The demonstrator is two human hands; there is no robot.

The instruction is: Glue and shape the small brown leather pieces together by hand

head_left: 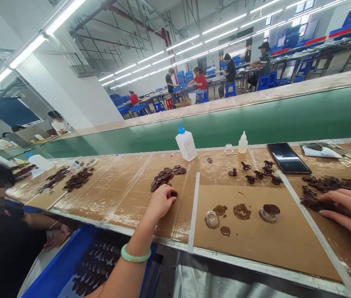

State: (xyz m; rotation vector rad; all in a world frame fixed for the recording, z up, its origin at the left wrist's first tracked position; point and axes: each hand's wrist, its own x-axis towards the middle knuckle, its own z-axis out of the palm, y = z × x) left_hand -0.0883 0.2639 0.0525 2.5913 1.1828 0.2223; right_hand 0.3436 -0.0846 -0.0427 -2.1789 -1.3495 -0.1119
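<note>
Nearest to the lens, a forearm with a green bangle was seen reaching up from the bottom edge to the left hand, which was laid on a taped brown worktable. Its fingers were curled down onto a single dark disc; whether the disc was pinched or merely touched could not be told. Just beyond, a small pile of discs was spread, with a blue-capped glue bottle stood upright behind it. At the right edge, the right hand was rested flat, fingers released and stretched over a heap of dark pieces. Between the hands, a cardboard sheet was marked with dark smears, and a little glass jar was set on it. A black phone was laid near the green conveyor belt. Below the table edge, a blue bin was placed.
</note>
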